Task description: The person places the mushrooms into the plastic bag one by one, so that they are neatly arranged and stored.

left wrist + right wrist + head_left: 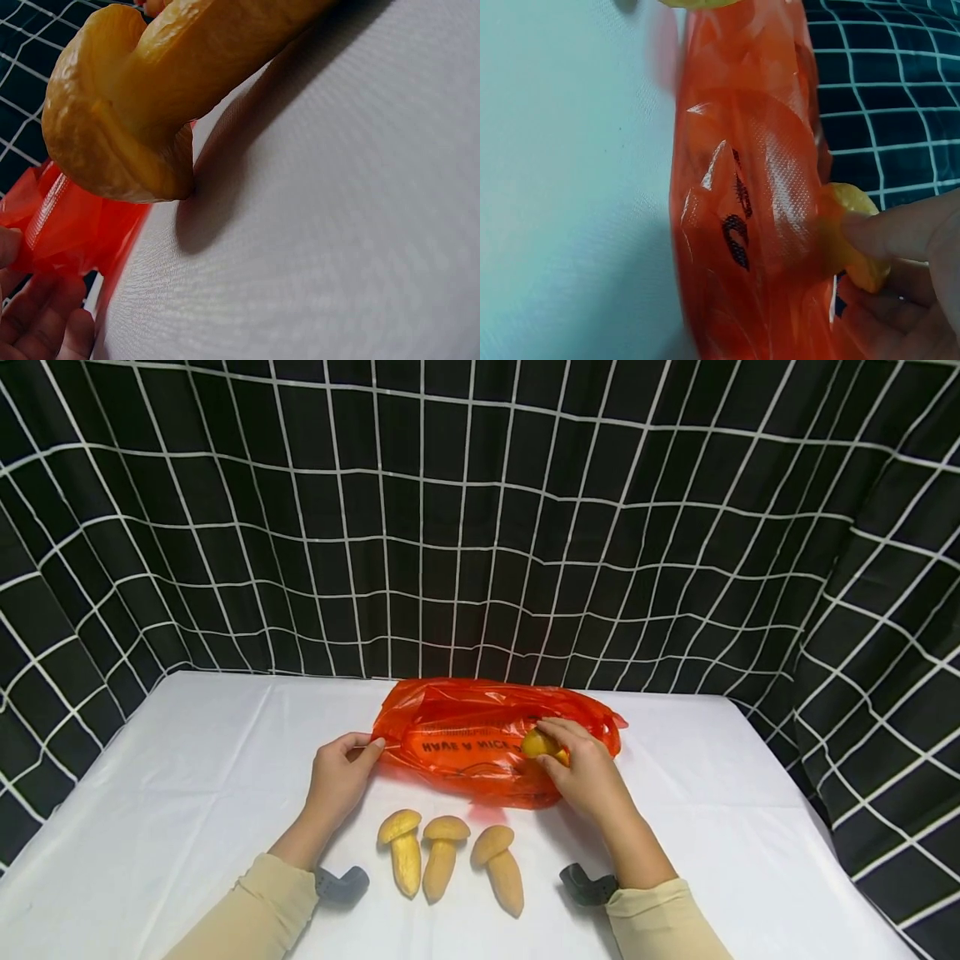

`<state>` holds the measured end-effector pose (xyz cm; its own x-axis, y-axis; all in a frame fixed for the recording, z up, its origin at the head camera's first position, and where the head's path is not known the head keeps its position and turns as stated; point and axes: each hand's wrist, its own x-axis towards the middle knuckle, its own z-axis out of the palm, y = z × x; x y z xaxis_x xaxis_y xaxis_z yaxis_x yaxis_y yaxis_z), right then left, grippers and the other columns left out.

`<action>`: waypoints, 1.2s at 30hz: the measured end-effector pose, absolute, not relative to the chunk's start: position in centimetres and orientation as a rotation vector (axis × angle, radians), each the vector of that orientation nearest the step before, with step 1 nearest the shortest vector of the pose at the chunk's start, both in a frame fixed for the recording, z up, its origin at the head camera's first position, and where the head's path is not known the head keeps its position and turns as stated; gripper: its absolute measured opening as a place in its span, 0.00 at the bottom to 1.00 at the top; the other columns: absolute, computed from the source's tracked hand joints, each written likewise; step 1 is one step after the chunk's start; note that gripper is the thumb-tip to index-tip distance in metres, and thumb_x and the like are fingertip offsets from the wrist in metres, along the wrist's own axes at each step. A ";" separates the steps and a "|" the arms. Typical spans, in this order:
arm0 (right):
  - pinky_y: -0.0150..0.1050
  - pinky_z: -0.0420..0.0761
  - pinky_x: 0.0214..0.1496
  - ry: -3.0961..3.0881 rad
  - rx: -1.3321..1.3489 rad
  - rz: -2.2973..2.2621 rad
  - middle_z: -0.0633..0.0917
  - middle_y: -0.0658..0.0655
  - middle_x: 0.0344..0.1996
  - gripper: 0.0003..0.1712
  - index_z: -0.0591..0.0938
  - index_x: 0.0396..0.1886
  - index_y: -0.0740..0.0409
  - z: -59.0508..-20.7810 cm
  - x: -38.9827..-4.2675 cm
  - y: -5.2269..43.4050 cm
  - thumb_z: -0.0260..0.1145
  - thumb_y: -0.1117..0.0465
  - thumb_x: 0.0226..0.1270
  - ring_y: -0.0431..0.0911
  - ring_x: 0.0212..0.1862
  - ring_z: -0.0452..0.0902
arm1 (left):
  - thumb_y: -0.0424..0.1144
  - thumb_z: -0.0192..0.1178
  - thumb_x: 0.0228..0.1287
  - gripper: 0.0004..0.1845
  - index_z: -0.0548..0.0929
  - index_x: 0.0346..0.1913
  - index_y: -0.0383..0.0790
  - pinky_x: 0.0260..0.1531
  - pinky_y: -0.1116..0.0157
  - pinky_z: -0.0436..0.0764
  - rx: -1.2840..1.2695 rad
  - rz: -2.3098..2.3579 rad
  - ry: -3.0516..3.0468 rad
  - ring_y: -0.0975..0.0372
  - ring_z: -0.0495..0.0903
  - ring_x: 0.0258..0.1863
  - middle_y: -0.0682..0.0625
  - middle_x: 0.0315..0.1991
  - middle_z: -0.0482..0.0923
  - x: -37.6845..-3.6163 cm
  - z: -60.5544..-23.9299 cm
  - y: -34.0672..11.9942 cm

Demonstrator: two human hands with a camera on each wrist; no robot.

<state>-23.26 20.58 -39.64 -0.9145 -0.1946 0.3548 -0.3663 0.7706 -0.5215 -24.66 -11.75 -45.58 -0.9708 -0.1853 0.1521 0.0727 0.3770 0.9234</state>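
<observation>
A red plastic bag (450, 768) printed with black letters lies at the back middle of the table. At its left edge my left hand (337, 781) pinches the film between thumb and fingers. My right hand (592, 777) grips a yellow toy mushroom (537, 743) over the bag's right part. In the right wrist view the thumb presses on this mushroom (855, 206), and part of it shows dimly through the red film. Three more toy mushrooms lie nearer me: a yellow one (406, 856), a tan one (440, 864) and another tan one (502, 877).
White cloth (225, 777) covers the table. Behind it and at both sides hang black curtains (450, 527) with a white grid. A grey wrist mount (343, 885) juts out by the left sleeve, a dark one (587, 885) by the right.
</observation>
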 end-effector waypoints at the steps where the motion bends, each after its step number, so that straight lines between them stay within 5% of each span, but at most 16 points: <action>1: 0.55 0.69 0.69 -2.696 0.435 0.871 0.80 0.62 0.60 0.27 0.79 0.61 0.62 -39.7 -23.3 20.6 0.70 0.68 0.60 0.58 0.66 0.72 | 0.45 0.62 0.67 0.14 0.86 0.43 0.36 0.44 0.69 0.81 0.099 -1.637 -2.405 0.56 0.81 0.39 0.44 0.39 0.86 -24.7 -45.6 -11.8; 20: 0.57 0.70 0.67 -2.862 0.418 0.885 0.79 0.65 0.60 0.25 0.78 0.61 0.65 -40.0 -26.0 19.6 0.65 0.69 0.63 0.62 0.65 0.72 | 0.45 0.62 0.67 0.15 0.86 0.43 0.35 0.51 0.58 0.82 0.096 -1.659 -2.395 0.55 0.81 0.41 0.44 0.40 0.86 -24.9 -45.9 -11.8; 36: 0.57 0.70 0.67 -2.865 0.403 0.851 0.81 0.66 0.57 0.22 0.80 0.59 0.65 -40.7 -26.8 19.6 0.64 0.68 0.63 0.62 0.62 0.74 | 0.45 0.62 0.67 0.15 0.86 0.43 0.35 0.50 0.58 0.82 0.098 -1.637 -2.399 0.55 0.81 0.41 0.43 0.40 0.86 -24.9 -45.7 -11.7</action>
<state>-26.80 19.59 -40.73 -0.9566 -0.2174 0.1940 -0.2880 0.8061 -0.5170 -24.91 -11.74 -45.72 -0.9702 -0.1863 0.1552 0.0767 0.3716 0.9252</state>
